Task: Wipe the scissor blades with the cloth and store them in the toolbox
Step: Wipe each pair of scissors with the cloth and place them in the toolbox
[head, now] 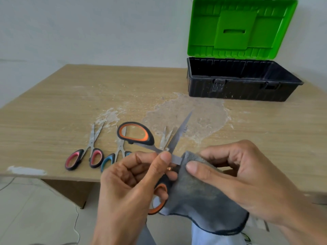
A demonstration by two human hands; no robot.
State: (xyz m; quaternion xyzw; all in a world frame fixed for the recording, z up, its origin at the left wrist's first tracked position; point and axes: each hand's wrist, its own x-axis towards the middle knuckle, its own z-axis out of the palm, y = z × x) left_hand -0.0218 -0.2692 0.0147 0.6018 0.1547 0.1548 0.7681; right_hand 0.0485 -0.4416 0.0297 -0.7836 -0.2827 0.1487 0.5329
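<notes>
My left hand pinches large orange-and-black scissors near their pivot, blades spread wide open above the table's front edge. One blade points up and away; the other runs right into a grey cloth. My right hand pinches that cloth around the blade. The black toolbox stands at the back right with its green lid raised.
On the wooden table lie red-handled scissors and blue-handled scissors to the left of my hands. A third small pair is partly hidden behind the held blades. White patches mark the tabletop's middle.
</notes>
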